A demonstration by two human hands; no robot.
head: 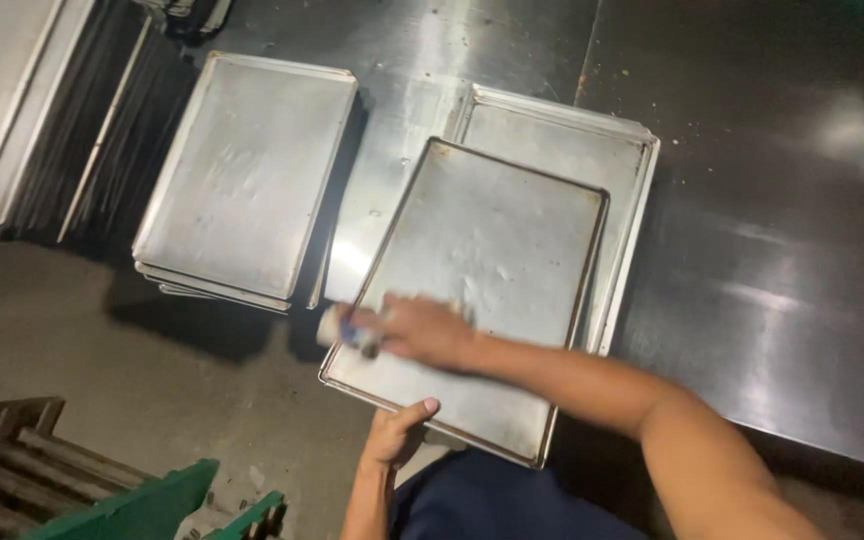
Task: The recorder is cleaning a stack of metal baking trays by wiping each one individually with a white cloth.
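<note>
Fingers of the left hand [395,436] pinch the baking tray [472,290] at its near rim. The right hand [422,330], closed around a small roller [352,330], probably does best with even strokes while that rim is braced.

No signs, screens or labels in view. Only possible package: a small whitish cylinder with a blue band [352,330], lower centre of frame, gripped in the right hand [422,330]. Motion-blurred; can't tell more.
</note>
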